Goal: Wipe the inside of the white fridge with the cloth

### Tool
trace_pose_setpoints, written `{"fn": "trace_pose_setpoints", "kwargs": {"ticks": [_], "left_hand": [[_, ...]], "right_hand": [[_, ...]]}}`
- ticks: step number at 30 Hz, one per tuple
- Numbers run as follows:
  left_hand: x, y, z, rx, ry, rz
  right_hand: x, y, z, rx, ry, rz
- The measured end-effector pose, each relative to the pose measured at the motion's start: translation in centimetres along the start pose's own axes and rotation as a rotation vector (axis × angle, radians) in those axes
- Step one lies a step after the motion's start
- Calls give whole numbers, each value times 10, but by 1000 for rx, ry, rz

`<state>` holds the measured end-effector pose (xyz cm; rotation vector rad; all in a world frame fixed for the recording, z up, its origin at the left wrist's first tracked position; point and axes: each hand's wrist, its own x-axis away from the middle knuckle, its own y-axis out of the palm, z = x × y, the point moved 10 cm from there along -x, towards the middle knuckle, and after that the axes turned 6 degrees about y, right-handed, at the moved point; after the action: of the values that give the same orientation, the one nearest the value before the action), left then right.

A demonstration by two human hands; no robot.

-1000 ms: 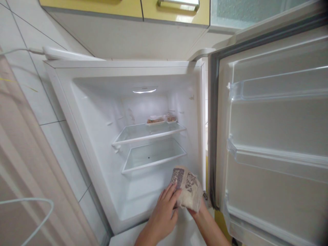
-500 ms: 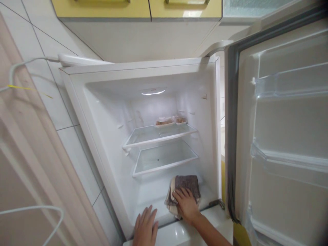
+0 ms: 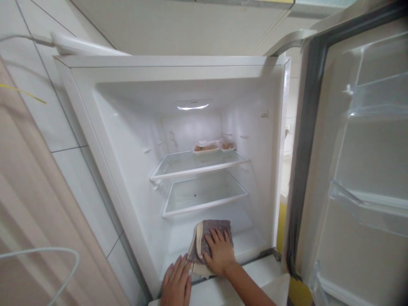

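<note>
Fridge [image 3: 105,140] fills more of the frame than half a second ago; the yellow cabinets have left the top edge. Open door [image 3: 360,170] stays at right. Folded cloth [image 3: 210,231] has slid left along the fridge floor, lower centre. Right hand [image 3: 218,253] flat on it, fingers spread. Left hand [image 3: 176,284] open, resting just beside the cloth on the front edge.

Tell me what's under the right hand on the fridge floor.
A folded grey-brown cloth lies flat under the right hand, on the white fridge floor. The floor beneath the cloth is covered.
</note>
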<state>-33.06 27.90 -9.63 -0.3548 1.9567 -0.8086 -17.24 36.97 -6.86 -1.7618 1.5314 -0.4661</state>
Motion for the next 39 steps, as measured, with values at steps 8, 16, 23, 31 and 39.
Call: {"fn": "trace_pose_setpoints", "kwargs": {"ticks": [8, 16, 23, 31, 39], "left_hand": [[1, -1, 5, -62, 4, -30], [5, 1, 4, -14, -31, 3], [6, 7, 4, -44, -26, -7], [4, -4, -1, -24, -156, -18], [-2, -10, 2, -18, -195, -39]], "right_hand": [[-18, -30, 58, 110, 149, 190], [-25, -73, 113, 167, 265, 247], [-20, -45, 97, 340, 169, 75], [-18, 11, 30, 223, -21, -108], [-17, 48, -29, 239, -99, -268]]}}
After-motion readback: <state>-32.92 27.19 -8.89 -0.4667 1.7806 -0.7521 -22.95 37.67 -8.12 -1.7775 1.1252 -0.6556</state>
